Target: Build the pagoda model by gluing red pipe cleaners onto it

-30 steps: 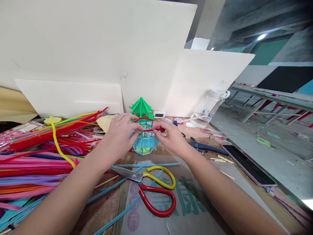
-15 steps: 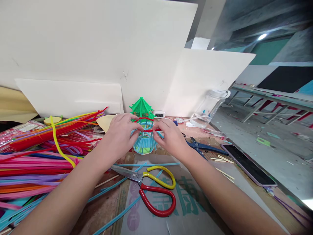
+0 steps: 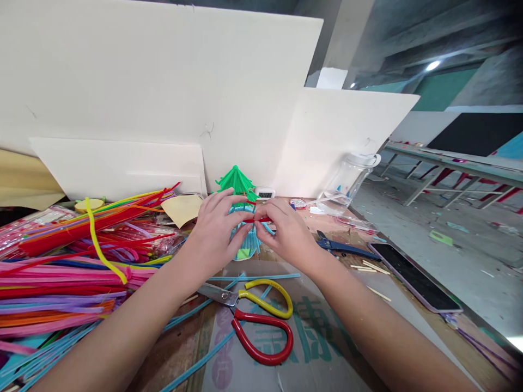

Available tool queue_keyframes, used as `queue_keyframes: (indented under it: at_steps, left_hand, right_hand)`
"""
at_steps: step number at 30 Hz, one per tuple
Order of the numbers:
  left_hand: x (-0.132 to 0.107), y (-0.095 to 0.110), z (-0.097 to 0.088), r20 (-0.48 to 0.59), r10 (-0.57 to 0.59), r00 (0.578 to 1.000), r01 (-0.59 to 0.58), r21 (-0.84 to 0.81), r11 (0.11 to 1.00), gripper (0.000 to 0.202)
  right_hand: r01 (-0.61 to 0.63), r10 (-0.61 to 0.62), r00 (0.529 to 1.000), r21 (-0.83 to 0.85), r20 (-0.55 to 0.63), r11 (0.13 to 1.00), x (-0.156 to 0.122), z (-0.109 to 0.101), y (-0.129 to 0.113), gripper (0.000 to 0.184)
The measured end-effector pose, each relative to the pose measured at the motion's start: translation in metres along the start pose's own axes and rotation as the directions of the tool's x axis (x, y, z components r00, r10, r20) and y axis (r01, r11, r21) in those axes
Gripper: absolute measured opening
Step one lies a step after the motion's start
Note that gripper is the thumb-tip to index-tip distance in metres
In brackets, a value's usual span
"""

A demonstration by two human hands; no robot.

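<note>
A small pavilion (image 3: 236,179) made of pipe cleaners, with a green pointed roof and a light blue lower part, stands behind my fingers. My left hand (image 3: 223,223) and my right hand (image 3: 281,226) meet in front of it, fingertips almost touching. Both pinch a short red pipe cleaner (image 3: 250,220) across the pavilion's front. A light blue piece (image 3: 267,228) shows beside my right fingertips. Most of the pavilion's middle is hidden by my hands. Nearer to me lie scissors (image 3: 261,313) with one yellow and one red handle.
Bundles of coloured pipe cleaners (image 3: 57,283) fill the left side. Blue pliers (image 3: 347,249), short wooden sticks (image 3: 370,267) and a phone (image 3: 414,275) lie at right. A clear plastic bottle (image 3: 349,177) stands behind, near white boards (image 3: 155,81). Loose blue pipe cleaners (image 3: 204,356) lie in front.
My left hand has moved right, closer to my right hand along the red pipe cleaner, and covers more of the pavilion. The camera view has shifted slightly.
</note>
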State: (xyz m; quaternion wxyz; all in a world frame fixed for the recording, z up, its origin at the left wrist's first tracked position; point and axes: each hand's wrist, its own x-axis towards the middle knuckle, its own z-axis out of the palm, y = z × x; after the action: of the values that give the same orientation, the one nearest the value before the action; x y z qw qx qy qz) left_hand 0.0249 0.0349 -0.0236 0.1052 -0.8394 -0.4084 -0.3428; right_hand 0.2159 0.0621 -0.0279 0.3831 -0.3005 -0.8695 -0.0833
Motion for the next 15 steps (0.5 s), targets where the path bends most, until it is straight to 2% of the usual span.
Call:
queue_keyframes:
  at_steps: [15]
  left_hand:
    - [0.002, 0.012, -0.007, -0.141, 0.001, 0.99, -0.015, -0.097, 0.995, 0.017]
  right_hand:
    - [0.035, -0.036, 0.998, -0.033, -0.046, 0.999, 0.003, -0.013, -0.005, 0.005]
